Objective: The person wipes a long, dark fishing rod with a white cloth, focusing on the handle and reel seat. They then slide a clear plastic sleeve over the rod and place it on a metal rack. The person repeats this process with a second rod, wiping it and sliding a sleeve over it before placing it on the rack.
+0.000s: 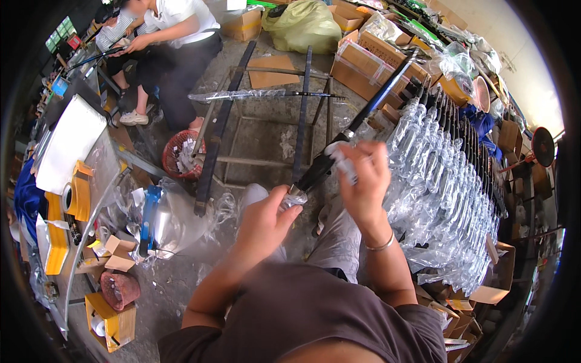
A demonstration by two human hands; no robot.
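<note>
A dark fishing rod (376, 104) with a thick black grip slants from my lap up to the far right. Its butt end sits in my left hand (266, 219), with thumb and fingers closed round it and some clear plastic bunched there. My right hand (365, 181), slightly blurred, is bent over a crumpled white cloth (344, 162) at the upper part of the grip. A bracelet circles that wrist. Ahead, a plastic-wrapped rod (254, 95) lies across a metal rack (216, 148) with dark padded bars.
On the right stand several rods in clear plastic sleeves (433, 181), packed in a row. A red basket (181, 171) with white scraps is left of the rack. Cardboard boxes (369, 66) and a yellow-green sack (302, 27) lie behind. Two people (181, 36) sit at upper left.
</note>
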